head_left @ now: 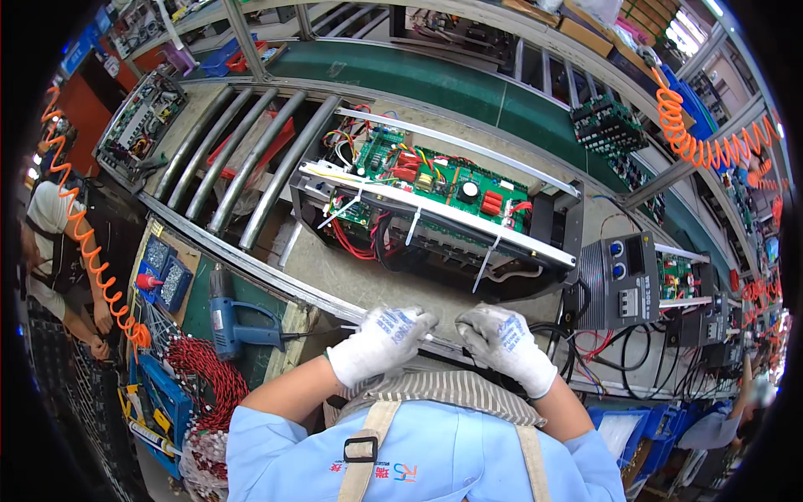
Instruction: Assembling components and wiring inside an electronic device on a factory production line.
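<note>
White-gloved hands pinch a thin white cable tie at the bench's near edge.
Left hand and right hand are both closed on the tie; the open grey metal chassis with green circuit boards sits just beyond, so threading the tie likely needs a steady reach.

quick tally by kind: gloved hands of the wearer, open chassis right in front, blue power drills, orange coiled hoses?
Gloved hands: 2, the left hand and right hand, held close together at the bench edge.
Open chassis with green circuit boards: 1
Blue power drill: 1
Orange coiled hoses: 2, one left, one right
Total: 6
</note>
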Tool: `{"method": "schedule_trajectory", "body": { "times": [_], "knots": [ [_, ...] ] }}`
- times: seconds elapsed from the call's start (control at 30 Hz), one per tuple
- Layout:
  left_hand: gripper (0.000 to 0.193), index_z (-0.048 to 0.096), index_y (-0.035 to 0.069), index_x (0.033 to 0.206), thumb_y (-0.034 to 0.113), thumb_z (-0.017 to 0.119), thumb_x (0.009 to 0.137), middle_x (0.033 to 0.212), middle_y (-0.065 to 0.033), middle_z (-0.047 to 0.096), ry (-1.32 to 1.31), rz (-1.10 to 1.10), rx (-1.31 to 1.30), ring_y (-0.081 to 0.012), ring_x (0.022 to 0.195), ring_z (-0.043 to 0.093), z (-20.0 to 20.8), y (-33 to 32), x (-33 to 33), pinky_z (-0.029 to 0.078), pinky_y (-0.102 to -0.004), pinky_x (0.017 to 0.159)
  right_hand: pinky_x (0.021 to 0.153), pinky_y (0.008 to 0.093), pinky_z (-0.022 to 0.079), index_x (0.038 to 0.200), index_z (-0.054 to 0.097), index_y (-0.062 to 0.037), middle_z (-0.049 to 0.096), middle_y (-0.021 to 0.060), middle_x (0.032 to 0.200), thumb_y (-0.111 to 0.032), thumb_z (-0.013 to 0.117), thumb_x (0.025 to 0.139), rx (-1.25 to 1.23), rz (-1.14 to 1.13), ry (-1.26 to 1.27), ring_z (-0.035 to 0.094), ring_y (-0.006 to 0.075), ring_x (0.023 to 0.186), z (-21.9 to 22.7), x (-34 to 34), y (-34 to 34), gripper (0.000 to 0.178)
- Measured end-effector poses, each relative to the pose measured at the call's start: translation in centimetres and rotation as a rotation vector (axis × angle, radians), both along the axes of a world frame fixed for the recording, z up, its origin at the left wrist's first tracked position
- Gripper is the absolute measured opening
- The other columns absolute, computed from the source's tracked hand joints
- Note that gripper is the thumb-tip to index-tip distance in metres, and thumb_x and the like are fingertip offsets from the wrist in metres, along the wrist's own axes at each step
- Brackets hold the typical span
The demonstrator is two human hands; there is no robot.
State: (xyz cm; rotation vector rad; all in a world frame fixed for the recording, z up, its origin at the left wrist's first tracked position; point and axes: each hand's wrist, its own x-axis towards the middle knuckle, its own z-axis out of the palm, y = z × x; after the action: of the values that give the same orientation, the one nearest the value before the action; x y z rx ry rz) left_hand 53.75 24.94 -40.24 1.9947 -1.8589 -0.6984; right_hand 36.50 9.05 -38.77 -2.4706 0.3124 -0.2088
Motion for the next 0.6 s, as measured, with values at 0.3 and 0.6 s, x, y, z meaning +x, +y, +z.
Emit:
{"method": "schedule_trajectory", "body": {
  "times": [0.3, 0.6],
  "knots": [
    [0.032, 0.061, 0.002, 0.122, 0.023, 0.054, 0.098, 0.076, -0.0071, 0.069, 0.643, 0.798, -0.475, -0.0078, 0.055, 0.055, 2.2, -2.2, 8.1, 0.046, -0.0259, 0.051, 0.065, 0.0303, 0.055, 0.105, 0.068, -0.003, 0.071, 0.0146, 0.089, -0.003, 0.064, 0.085, 0.117, -0.517, -0.375, 0.069, 0.0232, 0.072, -1.5, 3.7, -0.4, 0.021],
    [0.016, 0.051, 0.003, 0.102, 0.012, 0.038, 0.099, 0.079, -0.0164, 0.066, 1.747, 0.819, -0.266, -0.0052, 0.039, 0.032, 0.8, -5.9, 10.8, 0.025, -0.0208, 0.036, 0.064, 0.0339, 0.055, 0.101, 0.067, -0.006, 0.069, 0.0097, 0.084, -0.006, 0.066, 0.084, -0.231, -0.498, -0.553, 0.068, 0.026, 0.072, -2.3, 9.2, -0.1, 0.017]
  ]
}}
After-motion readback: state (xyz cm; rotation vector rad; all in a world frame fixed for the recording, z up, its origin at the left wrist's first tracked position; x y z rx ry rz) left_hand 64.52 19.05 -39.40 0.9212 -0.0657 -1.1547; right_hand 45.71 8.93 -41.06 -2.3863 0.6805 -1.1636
